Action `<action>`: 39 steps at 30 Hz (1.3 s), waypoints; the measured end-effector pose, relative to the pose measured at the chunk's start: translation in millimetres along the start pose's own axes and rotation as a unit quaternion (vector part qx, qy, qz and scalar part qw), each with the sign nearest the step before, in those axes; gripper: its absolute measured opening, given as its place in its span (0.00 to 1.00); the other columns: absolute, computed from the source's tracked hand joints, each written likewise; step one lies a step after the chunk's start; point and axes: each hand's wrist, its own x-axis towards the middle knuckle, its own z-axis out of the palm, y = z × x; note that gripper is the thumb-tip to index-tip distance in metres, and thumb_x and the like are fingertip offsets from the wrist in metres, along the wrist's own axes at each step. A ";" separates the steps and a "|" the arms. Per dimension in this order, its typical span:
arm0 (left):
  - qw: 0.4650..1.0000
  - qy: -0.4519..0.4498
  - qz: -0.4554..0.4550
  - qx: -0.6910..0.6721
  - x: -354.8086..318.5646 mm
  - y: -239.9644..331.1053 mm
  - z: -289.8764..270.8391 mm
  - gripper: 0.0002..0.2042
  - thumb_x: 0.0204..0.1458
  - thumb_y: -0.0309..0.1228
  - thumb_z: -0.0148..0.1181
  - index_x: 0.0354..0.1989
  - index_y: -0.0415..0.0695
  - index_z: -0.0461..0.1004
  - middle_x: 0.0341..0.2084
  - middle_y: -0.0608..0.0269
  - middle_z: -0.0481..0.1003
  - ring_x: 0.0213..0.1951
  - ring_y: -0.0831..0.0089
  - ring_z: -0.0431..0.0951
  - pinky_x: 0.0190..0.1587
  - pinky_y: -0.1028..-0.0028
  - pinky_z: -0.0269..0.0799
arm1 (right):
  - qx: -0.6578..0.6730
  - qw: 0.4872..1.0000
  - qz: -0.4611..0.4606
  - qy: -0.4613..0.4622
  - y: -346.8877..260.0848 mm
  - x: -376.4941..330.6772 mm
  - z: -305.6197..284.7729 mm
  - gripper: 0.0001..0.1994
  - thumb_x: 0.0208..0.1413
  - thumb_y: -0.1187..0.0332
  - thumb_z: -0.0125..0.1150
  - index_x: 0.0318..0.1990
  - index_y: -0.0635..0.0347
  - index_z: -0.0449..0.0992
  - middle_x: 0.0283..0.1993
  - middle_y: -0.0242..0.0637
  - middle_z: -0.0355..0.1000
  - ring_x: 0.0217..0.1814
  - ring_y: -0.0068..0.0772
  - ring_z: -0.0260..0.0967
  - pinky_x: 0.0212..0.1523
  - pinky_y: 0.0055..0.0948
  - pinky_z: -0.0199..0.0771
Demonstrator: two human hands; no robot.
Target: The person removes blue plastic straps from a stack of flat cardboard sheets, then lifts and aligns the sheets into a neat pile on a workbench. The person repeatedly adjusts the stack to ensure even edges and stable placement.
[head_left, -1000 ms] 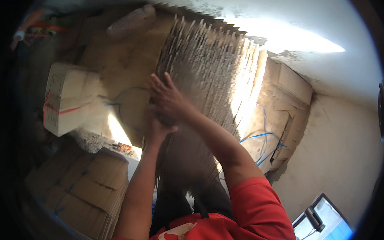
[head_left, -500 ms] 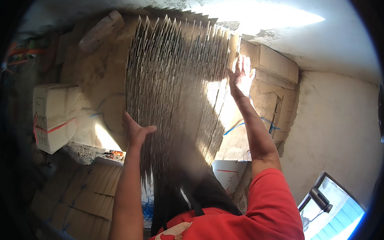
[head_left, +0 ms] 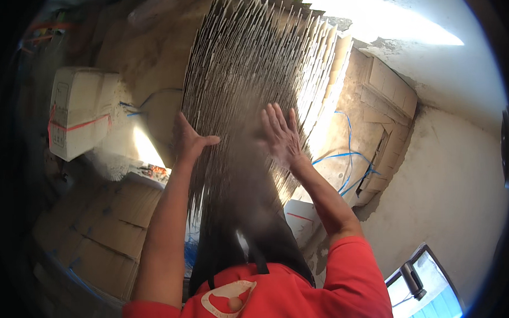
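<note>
A big stack of thin cardboard sheets point(head_left: 251, 64), packed on edge, fills the middle in front of my body. Many edges point up, and the far ones stick out unevenly. My left hand point(head_left: 191, 140) rests against the stack's left side, thumb spread over the upper edges and fingers extended along the side. Above the right part of the stack is my right hand point(head_left: 283, 134), flat with fingers stretched; whether its palm touches the edges I cannot tell. Sunlight falls on the stack's right side.
A white box with a red band point(head_left: 79, 112) stands at the left. Flat tan cardboard bundles point(head_left: 105, 231) lie at the lower left, more cardboard point(head_left: 389, 92) at the right by the wall point(head_left: 440, 169). Blue strapping point(head_left: 349, 154) trails right of the stack. A window point(head_left: 430, 287) is lower right.
My right hand has left the stack's right side and moved left over its upper edges. My left hand stays at the left side. The view has shifted, so the stack appears higher.
</note>
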 end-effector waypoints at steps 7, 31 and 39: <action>1.000 -0.018 -0.018 0.011 -2.6 4.0 0.9 0.67 0.22 0.54 0.77 0.69 0.34 0.39 0.66 0.36 0.48 0.68 0.43 0.48 0.68 0.55 0.46 | 0.036 0.976 -0.201 0.074 -69.8 79.3 -15.1 0.40 0.52 0.46 0.56 0.68 0.58 0.55 0.73 0.41 0.47 0.77 0.37 0.36 0.73 0.56 0.25; 0.993 0.029 0.011 -0.115 -33.2 -39.0 9.7 0.54 0.25 0.47 0.76 0.65 0.44 0.54 0.61 0.51 0.59 0.63 0.52 0.59 0.58 0.50 0.57 | 0.007 0.957 -0.286 0.046 -109.1 174.3 9.7 0.17 0.50 0.56 0.59 0.40 0.61 0.74 0.46 0.40 0.69 0.63 0.44 0.56 0.71 0.60 0.34; 0.977 0.036 0.013 -0.211 -30.1 -37.2 16.2 0.48 0.25 0.45 0.76 0.61 0.47 0.60 0.56 0.55 0.65 0.60 0.53 0.63 0.57 0.51 0.59 | -0.038 0.944 -0.306 0.118 -109.7 172.9 43.3 0.15 0.49 0.58 0.59 0.36 0.61 0.73 0.45 0.43 0.69 0.61 0.47 0.59 0.70 0.61 0.36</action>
